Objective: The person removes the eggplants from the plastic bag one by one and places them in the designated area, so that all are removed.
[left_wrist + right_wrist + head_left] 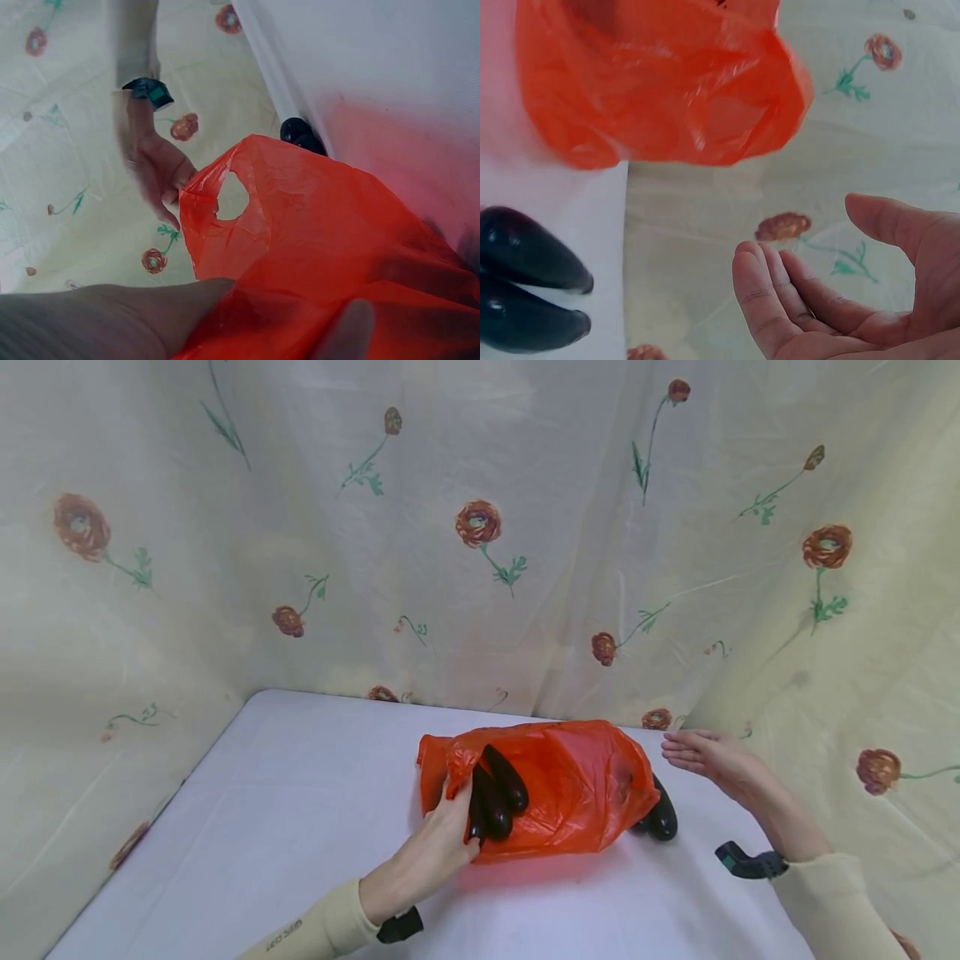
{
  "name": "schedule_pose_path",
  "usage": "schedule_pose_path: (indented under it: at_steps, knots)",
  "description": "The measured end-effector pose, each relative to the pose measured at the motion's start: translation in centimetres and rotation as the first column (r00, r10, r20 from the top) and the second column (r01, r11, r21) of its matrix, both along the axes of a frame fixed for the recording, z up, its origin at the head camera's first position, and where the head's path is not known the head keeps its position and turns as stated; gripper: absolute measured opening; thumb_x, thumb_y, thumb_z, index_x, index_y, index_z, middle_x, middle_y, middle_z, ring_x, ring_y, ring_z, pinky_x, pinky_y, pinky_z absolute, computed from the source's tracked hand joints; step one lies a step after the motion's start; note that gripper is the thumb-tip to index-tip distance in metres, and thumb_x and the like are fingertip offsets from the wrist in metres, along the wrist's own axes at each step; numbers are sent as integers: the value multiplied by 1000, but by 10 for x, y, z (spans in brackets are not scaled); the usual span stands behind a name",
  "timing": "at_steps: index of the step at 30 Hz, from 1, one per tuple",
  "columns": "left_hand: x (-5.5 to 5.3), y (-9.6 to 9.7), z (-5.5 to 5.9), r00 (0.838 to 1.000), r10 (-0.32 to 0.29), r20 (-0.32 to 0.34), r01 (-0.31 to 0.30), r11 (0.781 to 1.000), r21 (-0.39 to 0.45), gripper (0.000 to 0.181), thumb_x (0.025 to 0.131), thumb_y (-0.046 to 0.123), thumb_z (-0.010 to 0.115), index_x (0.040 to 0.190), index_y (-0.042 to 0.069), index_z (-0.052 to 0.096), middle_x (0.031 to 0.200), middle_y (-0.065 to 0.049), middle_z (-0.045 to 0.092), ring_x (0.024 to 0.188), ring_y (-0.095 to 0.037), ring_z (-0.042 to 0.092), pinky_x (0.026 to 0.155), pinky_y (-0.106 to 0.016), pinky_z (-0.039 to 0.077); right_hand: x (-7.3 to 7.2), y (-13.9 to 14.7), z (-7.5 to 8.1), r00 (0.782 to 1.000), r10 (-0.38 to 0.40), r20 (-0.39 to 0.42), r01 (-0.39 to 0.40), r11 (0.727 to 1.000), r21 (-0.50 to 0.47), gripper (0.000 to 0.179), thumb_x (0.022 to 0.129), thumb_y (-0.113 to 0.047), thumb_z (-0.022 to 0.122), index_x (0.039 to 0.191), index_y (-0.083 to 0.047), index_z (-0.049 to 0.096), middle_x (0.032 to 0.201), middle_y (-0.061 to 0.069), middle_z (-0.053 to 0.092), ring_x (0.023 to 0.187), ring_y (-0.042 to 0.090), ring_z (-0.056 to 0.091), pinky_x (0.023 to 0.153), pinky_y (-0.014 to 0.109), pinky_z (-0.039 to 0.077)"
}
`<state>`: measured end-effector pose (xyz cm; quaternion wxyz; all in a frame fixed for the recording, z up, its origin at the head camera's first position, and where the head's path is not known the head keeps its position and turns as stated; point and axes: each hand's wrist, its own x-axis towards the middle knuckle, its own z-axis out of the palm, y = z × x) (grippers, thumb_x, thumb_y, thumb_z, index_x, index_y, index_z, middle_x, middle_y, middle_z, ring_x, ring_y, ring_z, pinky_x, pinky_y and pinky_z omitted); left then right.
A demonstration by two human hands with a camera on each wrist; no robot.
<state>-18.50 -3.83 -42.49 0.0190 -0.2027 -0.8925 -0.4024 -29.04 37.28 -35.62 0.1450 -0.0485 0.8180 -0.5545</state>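
A red-orange plastic bag (570, 785) lies spread across the table. My left hand (442, 839) grips its left end, the plastic bunched at the fingers. Several dark eggplants (510, 781) show right beside that hand, against the bag; whether they sit inside it is unclear. In the left wrist view the bag (300, 217) stretches past the hand, with a hole near one corner. Two more eggplants (529, 247) rest on the table by the bag's right end. My right hand (716, 764) hovers right of the bag, fingers extended, holding nothing.
The white-covered table (315, 777) has its back edge against a hanging cloth (337, 543) printed with flowers. More of this cloth hangs at the left and right sides. Dark bands (750, 862) sit on both wrists.
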Motion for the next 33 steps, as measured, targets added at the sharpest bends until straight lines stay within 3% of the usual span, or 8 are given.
schedule_pose_path:
  at_steps: [9, 15, 17, 20, 26, 33]
  knots:
    - [2, -1, 0, 1000, -5, -25, 5, 1000, 3, 95, 76, -9, 72, 151, 12, 19, 152, -15, 24, 119, -33, 58, 75, -33, 59, 7, -17, 11, 998, -1, -67, 8, 995, 95, 65, 98, -41, 49, 140, 8, 38, 103, -18, 67, 98, 2, 67, 89, 23, 53]
    - [3, -1, -1, 1000, -10, -19, 10, 1000, 12, 93, 76, -8, 71, 150, 12, 20, 151, -14, 25, 116, -32, 60, 73, -30, 59, 12, -40, 21, 995, -11, -102, 32, 977, 212, 73, 95, -48, 53, 143, 3, 37, 129, 9, 62, 103, 3, 66, 97, 31, 49]
    - [3, -1, -1, 1000, -10, -17, 10, 1000, 14, 92, 76, -8, 71, 150, 12, 20, 151, -15, 25, 114, -32, 61, 72, -30, 59, 14, -46, 24, 994, 6, -113, 17, 980, 200, 70, 96, -46, 53, 143, 4, 37, 136, 20, 55, 107, 8, 66, 96, 29, 50]
    - [3, -1, -1, 1000, -8, -22, 8, 1000, 13, 92, 76, -8, 72, 149, 12, 20, 150, -15, 26, 111, -33, 62, 70, -28, 59, 16, -55, 30, 991, 33, -128, -9, 983, 185, 68, 97, -42, 52, 143, 5, 37, 139, 26, 49, 111, 14, 65, 95, 28, 50]
    - [1, -1, 0, 1000, -10, -6, 10, 1000, 3, 93, 77, -8, 72, 150, 12, 18, 151, -15, 28, 115, -33, 60, 70, -29, 59, 16, -70, 38, 988, 45, -150, -19, 985, 174, 63, 96, -42, 54, 140, 2, 43, 138, 24, 51, 114, 18, 63, 101, 37, 43]
    - [3, 0, 0, 1000, -21, 5, 21, 1000, 9, 95, 77, -8, 71, 151, 11, 16, 154, -15, 29, 119, -32, 58, 71, -29, 59, 15, -90, 42, 986, 88, -140, -64, 984, 166, 59, 96, -34, 57, 139, 4, 44, 138, 26, 49, 118, 30, 60, 99, 35, 47]
